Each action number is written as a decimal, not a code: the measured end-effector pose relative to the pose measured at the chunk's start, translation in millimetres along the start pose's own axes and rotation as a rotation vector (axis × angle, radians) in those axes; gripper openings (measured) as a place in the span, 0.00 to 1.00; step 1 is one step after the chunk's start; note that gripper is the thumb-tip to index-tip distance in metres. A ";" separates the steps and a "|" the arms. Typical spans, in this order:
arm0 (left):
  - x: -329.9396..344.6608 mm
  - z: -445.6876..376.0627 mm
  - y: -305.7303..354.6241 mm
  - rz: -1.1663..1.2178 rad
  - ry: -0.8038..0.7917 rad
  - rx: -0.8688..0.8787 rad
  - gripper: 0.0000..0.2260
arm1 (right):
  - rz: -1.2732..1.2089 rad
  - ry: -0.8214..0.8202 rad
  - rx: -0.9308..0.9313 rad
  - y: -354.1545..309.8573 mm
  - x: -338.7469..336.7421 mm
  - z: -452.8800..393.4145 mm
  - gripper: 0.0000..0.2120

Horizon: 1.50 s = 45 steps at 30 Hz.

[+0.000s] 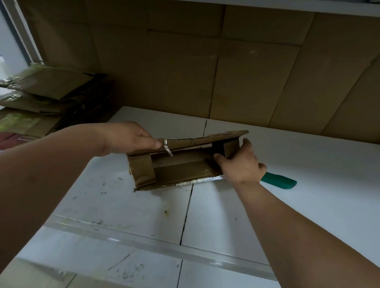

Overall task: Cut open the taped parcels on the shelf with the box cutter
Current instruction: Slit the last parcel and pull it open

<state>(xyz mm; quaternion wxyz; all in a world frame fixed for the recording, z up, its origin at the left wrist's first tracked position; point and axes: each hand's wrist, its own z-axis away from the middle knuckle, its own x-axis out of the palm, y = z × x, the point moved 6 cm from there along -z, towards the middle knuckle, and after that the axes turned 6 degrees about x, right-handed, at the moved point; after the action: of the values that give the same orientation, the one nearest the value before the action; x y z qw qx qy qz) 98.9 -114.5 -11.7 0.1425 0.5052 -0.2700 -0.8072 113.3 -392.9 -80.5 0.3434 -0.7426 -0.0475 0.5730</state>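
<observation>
Lying open on shelf [314,162], flat brown parcel [179,167]; left hand [130,139] pinching flap, right hand [240,165] gripping end.

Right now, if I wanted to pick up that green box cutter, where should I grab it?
Grab the green box cutter by its handle end, which sticks out to the right of the right hand. It lies flat on the white shelf, so come down from above on that free end, probably safest. Its other end is hidden under the hand, so I can't see the blade.
</observation>
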 end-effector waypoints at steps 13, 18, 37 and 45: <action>-25.8 -7.6 -64.9 0.030 0.842 -0.182 0.34 | -0.620 -0.237 -0.012 -13.4 3.7 14.9 0.08; -19.9 -3.7 -63.8 -0.138 0.791 -0.206 0.36 | -0.738 -0.284 0.016 -16.5 7.1 14.8 0.07; -31.2 9.2 -70.8 -0.114 0.668 -0.008 0.30 | -0.731 -0.324 0.189 -11.8 9.5 17.1 0.03; -35.7 17.7 -87.0 0.282 0.563 -0.010 0.22 | -1.120 -0.373 0.466 8.7 14.4 18.9 0.08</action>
<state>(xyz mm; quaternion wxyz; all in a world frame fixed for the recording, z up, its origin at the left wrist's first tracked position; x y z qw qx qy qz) 102.9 -20.7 -29.8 0.3248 0.6658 -0.2834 -0.6090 98.7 -384.3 -99.2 0.7297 -0.3984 -0.3619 0.4217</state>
